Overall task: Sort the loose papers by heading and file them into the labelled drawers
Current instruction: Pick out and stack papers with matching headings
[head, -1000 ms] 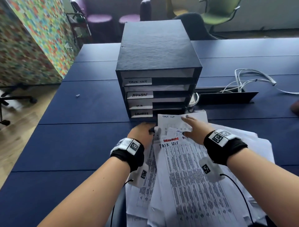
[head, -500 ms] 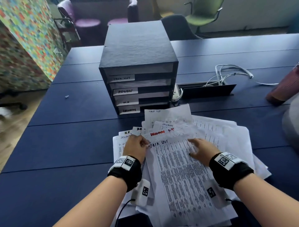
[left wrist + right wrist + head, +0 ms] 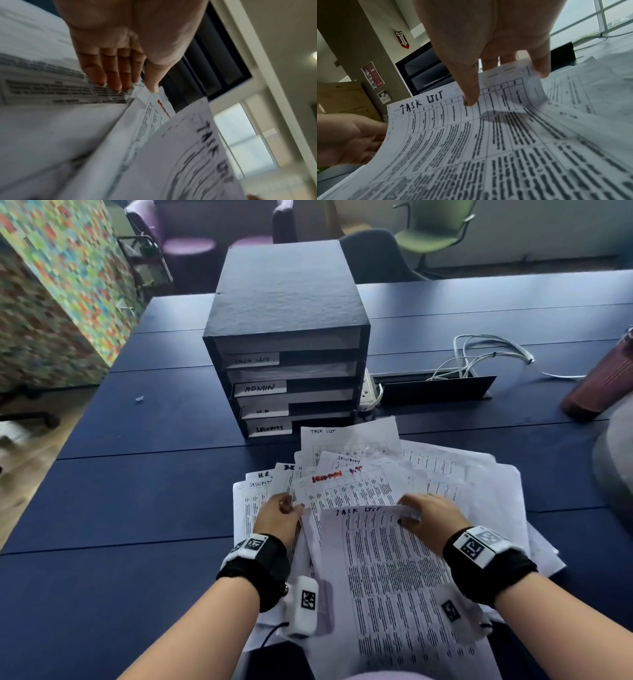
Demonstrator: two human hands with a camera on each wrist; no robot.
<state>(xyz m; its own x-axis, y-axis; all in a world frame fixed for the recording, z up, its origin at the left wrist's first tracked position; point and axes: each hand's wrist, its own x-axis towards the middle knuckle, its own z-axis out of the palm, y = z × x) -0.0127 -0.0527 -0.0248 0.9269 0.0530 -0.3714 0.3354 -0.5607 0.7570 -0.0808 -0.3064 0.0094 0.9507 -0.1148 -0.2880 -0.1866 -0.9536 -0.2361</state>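
Observation:
A black drawer unit (image 3: 287, 302) stands mid-table, its drawers labelled TASK LIST (image 3: 251, 360), ADMIN (image 3: 260, 387), H.R (image 3: 263, 412) and SECURITY (image 3: 270, 428). In front of it spreads a loose pile of printed papers (image 3: 445, 474) with handwritten headings. On top lies a sheet headed TASK LIST (image 3: 387, 577) (image 3: 488, 135). My right hand (image 3: 409, 513) (image 3: 496, 83) pinches that sheet's top edge, thumb on its face and fingers behind, curling the edge up. My left hand (image 3: 286, 508) (image 3: 135, 86) rests with straight fingers on the pile's left side. Its thumb touches a sheet with a red heading (image 3: 342, 484).
White cables (image 3: 486, 357) and a black cable flap (image 3: 435, 390) lie right of the unit, with a white power strip (image 3: 368, 392) beside it. A maroon bottle (image 3: 603, 385) stands at the right edge. Chairs (image 3: 431, 231) sit past the blue table (image 3: 154, 491).
Both hands have drawn back from the drawer unit toward me. The right hand, flat on the TASK LIST sheet half a second ago, now pinches its top edge and lifts it.

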